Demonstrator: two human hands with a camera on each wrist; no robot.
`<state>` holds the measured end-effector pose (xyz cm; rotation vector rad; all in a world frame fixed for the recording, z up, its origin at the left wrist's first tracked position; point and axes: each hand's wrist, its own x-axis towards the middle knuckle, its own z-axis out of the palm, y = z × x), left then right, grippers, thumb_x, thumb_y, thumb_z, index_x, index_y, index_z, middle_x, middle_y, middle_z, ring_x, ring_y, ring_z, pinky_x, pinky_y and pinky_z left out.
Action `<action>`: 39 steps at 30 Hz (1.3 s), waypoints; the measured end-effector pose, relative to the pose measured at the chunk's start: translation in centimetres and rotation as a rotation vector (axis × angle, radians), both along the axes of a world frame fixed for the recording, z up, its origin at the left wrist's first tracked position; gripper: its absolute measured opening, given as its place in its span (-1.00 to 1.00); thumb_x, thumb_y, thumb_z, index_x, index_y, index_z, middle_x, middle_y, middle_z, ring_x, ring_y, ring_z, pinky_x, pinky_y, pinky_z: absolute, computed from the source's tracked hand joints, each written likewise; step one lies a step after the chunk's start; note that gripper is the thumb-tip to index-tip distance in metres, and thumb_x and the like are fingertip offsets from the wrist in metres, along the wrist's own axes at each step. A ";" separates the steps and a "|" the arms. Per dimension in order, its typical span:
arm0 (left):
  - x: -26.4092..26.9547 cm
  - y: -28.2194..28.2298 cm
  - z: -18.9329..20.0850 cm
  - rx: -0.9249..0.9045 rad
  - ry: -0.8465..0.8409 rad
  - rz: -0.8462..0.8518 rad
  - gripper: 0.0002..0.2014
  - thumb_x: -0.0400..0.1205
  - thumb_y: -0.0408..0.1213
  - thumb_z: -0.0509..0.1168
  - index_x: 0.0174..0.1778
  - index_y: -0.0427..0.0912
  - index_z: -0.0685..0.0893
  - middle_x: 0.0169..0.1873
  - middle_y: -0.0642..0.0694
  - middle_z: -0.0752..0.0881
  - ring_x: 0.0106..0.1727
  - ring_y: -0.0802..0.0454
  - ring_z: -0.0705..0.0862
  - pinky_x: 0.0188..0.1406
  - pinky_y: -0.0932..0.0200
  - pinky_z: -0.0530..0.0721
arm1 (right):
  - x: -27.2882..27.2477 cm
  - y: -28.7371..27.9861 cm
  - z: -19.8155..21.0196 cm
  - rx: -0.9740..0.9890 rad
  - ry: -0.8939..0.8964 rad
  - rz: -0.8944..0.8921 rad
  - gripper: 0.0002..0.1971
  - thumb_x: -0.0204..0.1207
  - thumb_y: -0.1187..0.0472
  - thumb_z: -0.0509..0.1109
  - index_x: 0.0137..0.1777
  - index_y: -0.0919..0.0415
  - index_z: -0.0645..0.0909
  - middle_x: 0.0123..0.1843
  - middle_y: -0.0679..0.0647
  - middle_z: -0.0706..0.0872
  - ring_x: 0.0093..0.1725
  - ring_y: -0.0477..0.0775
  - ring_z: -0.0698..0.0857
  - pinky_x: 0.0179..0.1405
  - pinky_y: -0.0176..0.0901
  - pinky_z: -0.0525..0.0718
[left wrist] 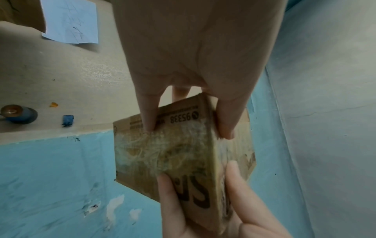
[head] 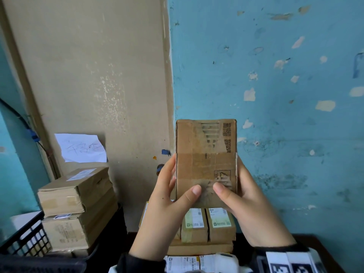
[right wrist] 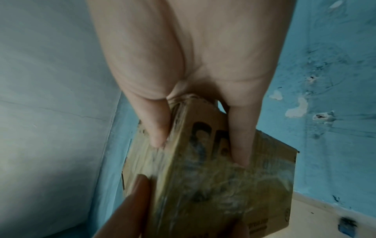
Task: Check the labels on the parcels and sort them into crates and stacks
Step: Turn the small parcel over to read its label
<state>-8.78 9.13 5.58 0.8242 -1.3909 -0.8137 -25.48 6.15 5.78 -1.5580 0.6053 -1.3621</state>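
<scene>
Both hands, left [head: 167, 201] and right [head: 242, 201], clasping a parcel [head: 205, 160] upright, thumbs on its front. No label showing here. Left of parcel: stacked boxes [head: 76, 205], crate [head: 25, 239]. Below parcel: labelled parcels [head: 208, 223], probably unsorted; sorting likely midway.

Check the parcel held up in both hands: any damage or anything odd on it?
Yes. The cardboard parcel has its outer paper torn away on the facing side, baring corrugated ribs near the top and by the thumbs. No shipping label shows there, unlike the labelled boxes below.
</scene>
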 end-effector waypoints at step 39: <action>1.7 -2.8 -0.8 0.393 0.752 -0.087 -0.25 0.40 0.30 0.34 0.51 0.11 0.49 0.36 -0.11 0.69 0.45 -0.15 0.58 0.16 -0.32 0.68 | -2.4 -2.9 0.1 0.346 -0.614 0.171 -0.61 0.76 0.17 0.06 0.51 -0.04 0.52 0.06 0.13 0.81 -0.25 0.01 0.81 -0.38 -0.11 0.81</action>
